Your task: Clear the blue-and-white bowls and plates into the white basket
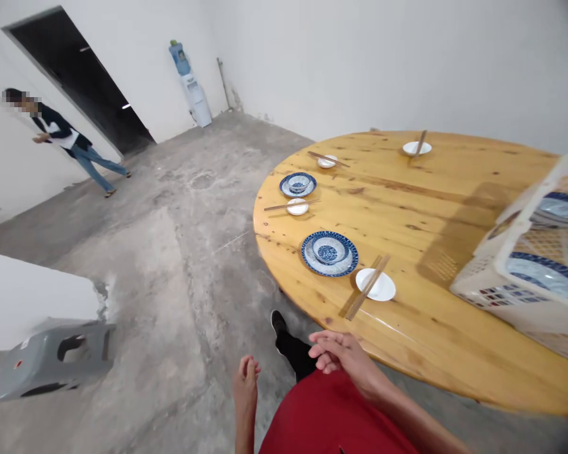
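My left hand (248, 374) hangs over the floor in front of me, its fingers loosely curled and nothing in it. Beside the table's near edge, my right hand (335, 353) is half open with its fingers a little apart, also bare. Nearest to it on the wooden table (435, 252) is a white saucer (382, 287) with a pair of chopsticks (368, 287) laid across it. A blue-patterned plate (307, 260) bearing a matching bowl (330, 249) sits just left of that saucer.
Further along the table are another plate (284, 186) with a bowl and several saucers with chopsticks. A cream plastic basket (487, 277) holding blue-rimmed dishes stands at right. A grey stool (42, 359) is at left; a person (69, 135) is near the dark door, with a water dispenser (195, 98) beyond.
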Demonstrator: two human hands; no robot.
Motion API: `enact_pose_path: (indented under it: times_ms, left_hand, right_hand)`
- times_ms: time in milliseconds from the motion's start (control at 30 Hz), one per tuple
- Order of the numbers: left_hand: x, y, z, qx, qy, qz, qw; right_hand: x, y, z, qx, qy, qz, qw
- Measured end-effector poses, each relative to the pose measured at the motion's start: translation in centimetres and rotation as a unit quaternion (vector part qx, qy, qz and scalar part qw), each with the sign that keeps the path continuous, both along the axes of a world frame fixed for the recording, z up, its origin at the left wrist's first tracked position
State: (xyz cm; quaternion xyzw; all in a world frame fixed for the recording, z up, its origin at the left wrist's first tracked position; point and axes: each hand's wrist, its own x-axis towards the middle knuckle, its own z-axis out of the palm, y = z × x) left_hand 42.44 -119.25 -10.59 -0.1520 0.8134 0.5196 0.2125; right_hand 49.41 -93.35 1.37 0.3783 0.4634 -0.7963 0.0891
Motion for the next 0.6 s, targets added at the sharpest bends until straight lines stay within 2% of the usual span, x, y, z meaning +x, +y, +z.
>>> enact_pose_path:
  times_ms: [167, 300, 433, 500, 600]
  left_hand:
    - [-7.3, 1.0, 1.1, -0.034, 0.048, -0.099, 0.993]
    - [-13.6, 0.0, 1.8, -0.089, 0.052, -0.133, 0.986]
    - [-20.0, -0.4, 2.2, -0.123, 0.049, -0.138, 0.982]
    - [-22.9, 0.5, 2.6, -0.113, 0.045, -0.137, 0.983]
    - [-26.8, 3.3, 3.5, -0.074, 0.043, -0.153, 0.985]
  right_hand:
    - [-6.5, -0.7, -1.8, -0.039, 0.009, 0.018, 0.999]
    - [-12.9, -0.2, -2.9, -0.066, 0.012, -0.030, 0.997]
    - [-18.5, 1.0, -3.1, -0.072, 0.033, -0.092, 0.993]
    - [-20.4, 1.9, -2.8, -0.067, 0.037, -0.112, 0.991]
    - [-21.7, 3.5, -1.9, -0.060, 0.042, -0.132, 0.988]
